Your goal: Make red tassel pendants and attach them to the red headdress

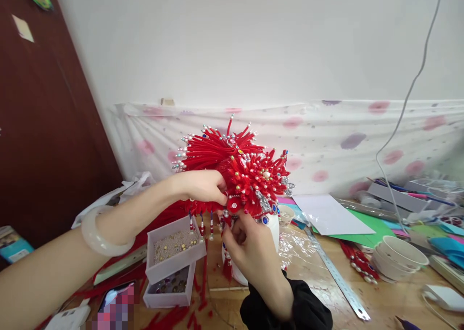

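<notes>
A red headdress [253, 175], dense with velvety red strands, pearl-like beads and blue and silver ornaments, stands on a white head-shaped stand [274, 236]. My left hand [205, 187] grips its near left side, with most of the fingertips hidden among the red strands. Just below, my right hand [253, 248] has thumb and fingers bent together at the lower front edge, close to a round red ornament [234, 204]. What lies between those fingertips is too small to make out. Beaded tassels [211, 226] hang from the rim left of my right hand.
Left of the stand, a white box of small beads [174, 245] rests on another box of larger beads [174, 289]. A phone [118, 306] lies nearby. On the right are a steel ruler [339, 277], white paper [331, 214], stacked paper cups [398, 257] and a white charger [444, 297].
</notes>
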`<act>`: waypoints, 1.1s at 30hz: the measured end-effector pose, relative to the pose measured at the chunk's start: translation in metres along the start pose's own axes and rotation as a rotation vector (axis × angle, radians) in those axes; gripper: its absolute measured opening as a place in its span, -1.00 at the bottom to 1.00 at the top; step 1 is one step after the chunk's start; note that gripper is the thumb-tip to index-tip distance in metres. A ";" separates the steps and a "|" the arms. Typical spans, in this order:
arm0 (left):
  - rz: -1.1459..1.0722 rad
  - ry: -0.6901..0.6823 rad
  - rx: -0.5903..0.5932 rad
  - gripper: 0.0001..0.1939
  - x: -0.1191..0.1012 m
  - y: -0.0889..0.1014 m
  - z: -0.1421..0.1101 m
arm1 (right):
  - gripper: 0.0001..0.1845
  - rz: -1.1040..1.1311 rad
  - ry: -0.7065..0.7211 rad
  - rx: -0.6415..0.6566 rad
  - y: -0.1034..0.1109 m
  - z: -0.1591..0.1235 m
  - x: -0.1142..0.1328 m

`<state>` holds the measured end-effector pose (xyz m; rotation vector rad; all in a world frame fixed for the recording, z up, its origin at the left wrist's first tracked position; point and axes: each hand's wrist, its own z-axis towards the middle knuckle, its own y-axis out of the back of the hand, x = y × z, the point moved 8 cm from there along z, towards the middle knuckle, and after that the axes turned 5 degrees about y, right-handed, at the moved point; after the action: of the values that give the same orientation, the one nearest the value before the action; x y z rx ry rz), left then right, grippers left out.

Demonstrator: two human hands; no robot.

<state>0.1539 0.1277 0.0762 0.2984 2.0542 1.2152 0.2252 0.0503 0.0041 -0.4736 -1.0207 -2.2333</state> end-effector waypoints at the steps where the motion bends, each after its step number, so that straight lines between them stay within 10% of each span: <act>1: -0.058 -0.010 0.024 -0.89 0.004 0.000 0.003 | -0.80 0.000 0.001 -0.002 0.001 0.000 0.000; 9: -0.467 0.001 0.091 -0.81 0.012 -0.001 0.007 | -0.81 0.040 0.027 -0.017 0.001 0.000 -0.004; 33: 0.042 -0.082 -0.228 -0.81 -0.014 0.015 -0.005 | -0.81 0.060 -0.082 -0.118 0.013 -0.010 -0.017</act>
<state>0.1580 0.1248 0.0963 0.2793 1.8278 1.4246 0.2459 0.0426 -0.0041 -0.6440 -0.9063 -2.2447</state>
